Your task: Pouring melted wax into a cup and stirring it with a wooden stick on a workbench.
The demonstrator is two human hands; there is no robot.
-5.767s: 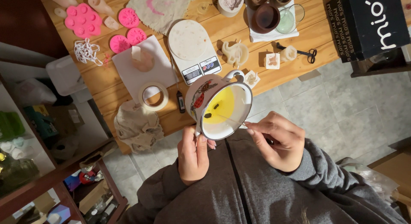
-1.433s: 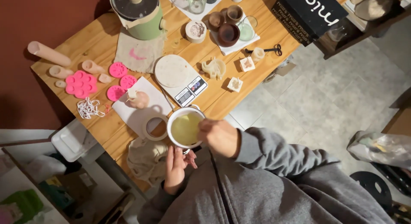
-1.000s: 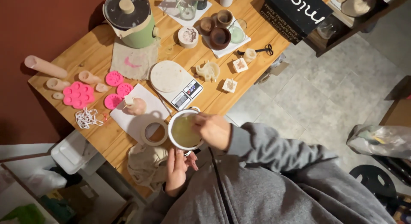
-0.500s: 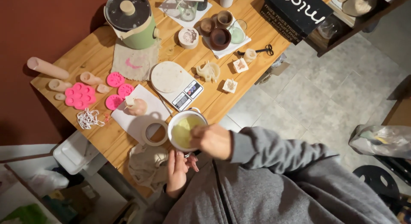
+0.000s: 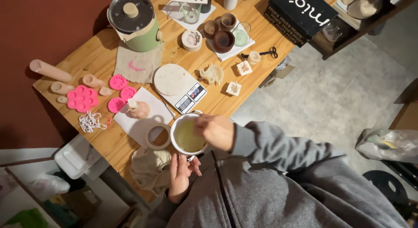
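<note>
Your left hand (image 5: 180, 171) grips the handle under a white pot (image 5: 188, 135) of pale yellow liquid, held at the counter (image 5: 109, 58) edge. Right hand (image 5: 215, 131) sits over the rim, fingers curled; can't tell what's in that grip. Tape roll (image 5: 158, 136) just beside, scale (image 5: 178, 86) beyond, pink molds (image 5: 82, 98) farther left.

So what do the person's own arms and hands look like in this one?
Both hands are bare: no gloves, and no rings or watch that I can make out. The right hand comes out of a long grey sleeve with a ribbed cuff. The left hand has a matching grey sleeve, part of a zip-front grey top.
</note>
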